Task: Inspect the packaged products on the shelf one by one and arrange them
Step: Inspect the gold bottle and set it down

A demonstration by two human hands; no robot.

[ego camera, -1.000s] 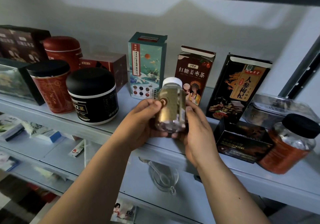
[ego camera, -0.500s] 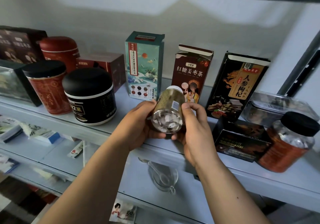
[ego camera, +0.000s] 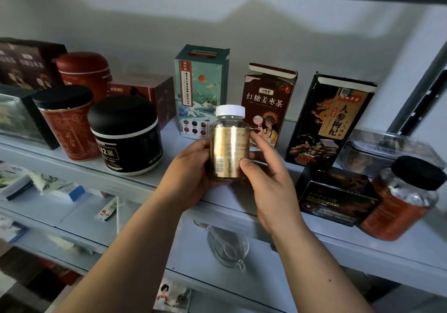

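A small clear bottle (ego camera: 229,143) with a white cap and a gold label stands upright between both my hands, in front of the shelf (ego camera: 135,179). Its barcode side faces me. My left hand (ego camera: 191,175) grips its left side and bottom. My right hand (ego camera: 266,179) pinches its right side with thumb and fingers. Behind it stand a teal box (ego camera: 200,87), a dark red tea box (ego camera: 268,100) and a black dragon box (ego camera: 329,121).
On the shelf's left are a black-lidded tub (ego camera: 125,136), a red jar (ego camera: 65,124), a red tin (ego camera: 84,75) and dark boxes. At right sit a flat black box (ego camera: 336,194), an orange jar (ego camera: 406,196) and a clear container (ego camera: 377,148). Lower shelves hold a glass jug (ego camera: 227,247) and packets.
The bottle was tilted with its bottom toward me half a second ago; now it is upright again, turned so the barcode faces me. Both hands kept hold of it.
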